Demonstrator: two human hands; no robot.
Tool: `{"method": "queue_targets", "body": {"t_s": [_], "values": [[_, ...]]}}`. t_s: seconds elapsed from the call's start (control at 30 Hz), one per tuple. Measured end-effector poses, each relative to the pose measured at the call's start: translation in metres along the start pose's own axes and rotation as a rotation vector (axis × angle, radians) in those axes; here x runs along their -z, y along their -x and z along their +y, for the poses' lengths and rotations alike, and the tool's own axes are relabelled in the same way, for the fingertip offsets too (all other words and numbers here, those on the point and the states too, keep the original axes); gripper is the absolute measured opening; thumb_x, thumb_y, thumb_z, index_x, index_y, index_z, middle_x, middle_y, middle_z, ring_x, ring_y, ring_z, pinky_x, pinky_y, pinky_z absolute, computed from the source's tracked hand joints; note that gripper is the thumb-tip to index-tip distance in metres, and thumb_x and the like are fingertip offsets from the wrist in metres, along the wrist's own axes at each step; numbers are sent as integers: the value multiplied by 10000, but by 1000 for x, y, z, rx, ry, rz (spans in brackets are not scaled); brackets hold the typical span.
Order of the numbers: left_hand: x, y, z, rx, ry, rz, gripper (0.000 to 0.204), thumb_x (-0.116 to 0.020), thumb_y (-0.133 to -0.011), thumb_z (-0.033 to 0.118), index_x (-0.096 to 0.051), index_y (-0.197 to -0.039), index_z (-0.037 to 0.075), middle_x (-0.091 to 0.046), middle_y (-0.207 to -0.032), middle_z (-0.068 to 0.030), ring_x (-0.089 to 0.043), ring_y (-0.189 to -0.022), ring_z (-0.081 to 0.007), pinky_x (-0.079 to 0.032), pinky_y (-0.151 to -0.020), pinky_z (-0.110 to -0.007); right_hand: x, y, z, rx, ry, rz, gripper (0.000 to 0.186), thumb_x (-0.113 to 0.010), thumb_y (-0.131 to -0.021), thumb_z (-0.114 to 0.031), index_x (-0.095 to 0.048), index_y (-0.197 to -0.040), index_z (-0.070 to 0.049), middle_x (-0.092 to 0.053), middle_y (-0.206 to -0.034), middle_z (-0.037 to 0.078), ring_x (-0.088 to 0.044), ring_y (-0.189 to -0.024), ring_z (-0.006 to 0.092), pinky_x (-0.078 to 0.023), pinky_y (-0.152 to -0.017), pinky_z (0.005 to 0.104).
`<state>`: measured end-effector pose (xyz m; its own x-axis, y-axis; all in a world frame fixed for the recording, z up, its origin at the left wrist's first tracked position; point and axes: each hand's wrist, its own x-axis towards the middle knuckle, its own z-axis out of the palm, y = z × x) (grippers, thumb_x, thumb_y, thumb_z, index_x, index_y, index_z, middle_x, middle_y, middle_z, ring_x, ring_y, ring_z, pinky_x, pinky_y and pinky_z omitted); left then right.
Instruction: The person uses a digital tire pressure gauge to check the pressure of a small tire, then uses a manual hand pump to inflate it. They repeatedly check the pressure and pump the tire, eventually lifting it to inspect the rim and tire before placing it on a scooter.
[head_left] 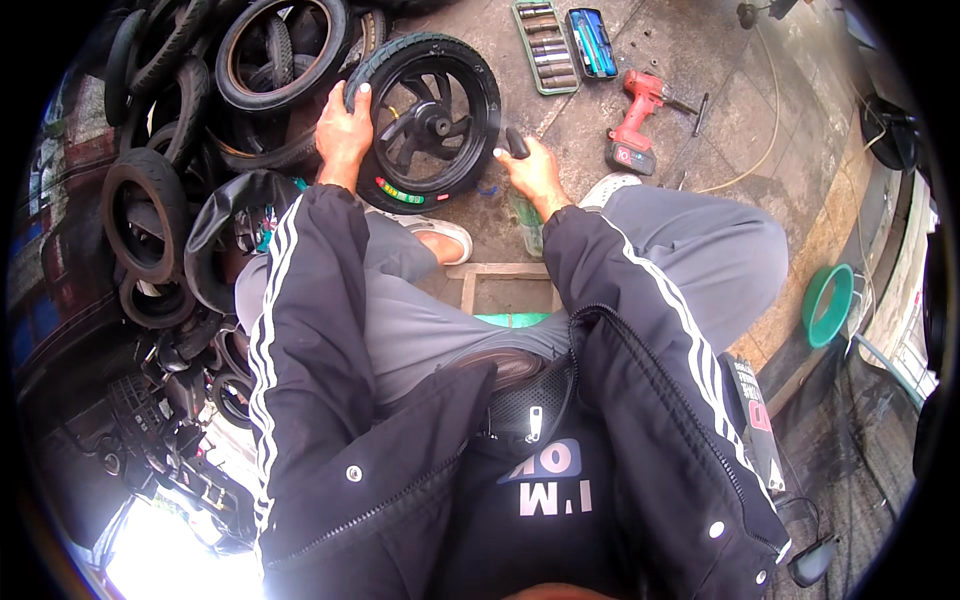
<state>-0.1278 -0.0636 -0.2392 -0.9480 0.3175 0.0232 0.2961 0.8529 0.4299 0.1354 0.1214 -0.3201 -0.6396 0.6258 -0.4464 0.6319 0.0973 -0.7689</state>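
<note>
A black motorbike wheel [483, 130] with a tyre on its spoked rim stands tilted on the floor in front of me. Coloured stickers show on its near sidewall. My left hand [343, 140] grips the tyre's left edge, thumb on top and fingers hidden behind it. Just right of the wheel, my right hand [537, 178] closes round a short, rounded black piece [516, 142]. It looks like a handle end; the rest is hidden. Below that hand a greenish clear bottle [526, 222] is partly visible.
Loose tyres [145, 215] pile up at the left. Ahead lie a socket set [546, 48], a blue tool case [592, 42], a red cordless impact wrench [632, 125] and a thin dark rod [701, 115]. A green basin [828, 305] is at right; a wooden frame [468, 290] sits between my legs.
</note>
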Motion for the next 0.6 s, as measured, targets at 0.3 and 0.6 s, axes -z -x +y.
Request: {"method": "queue_targets", "body": {"t_s": [0.3, 0.6], "values": [[1, -9, -7, 87, 197, -7, 635, -447, -1058, 598, -656, -1394, 102, -689, -1321, -226, -629, -1260, -430, -475, -1077, -473, -20, 30, -7, 175, -94, -601, 440, -862, -869, -351, -739, -1193, -80, -771, -1043, 90, -696, -948, 183, -540, -865, 378], [0, -4, -10, 50, 256, 35, 510, -477, -1082, 488, -688, -1361, 117, -714, -1292, -200, -652, -1256, -384, -491, -1069, -433, 1, 65, -123, 413, -131, -317, 428, -868, -832, -371, -640, -1014, -58, -704, -903, 191, -695, -916, 423, -537, -773, 492]]}}
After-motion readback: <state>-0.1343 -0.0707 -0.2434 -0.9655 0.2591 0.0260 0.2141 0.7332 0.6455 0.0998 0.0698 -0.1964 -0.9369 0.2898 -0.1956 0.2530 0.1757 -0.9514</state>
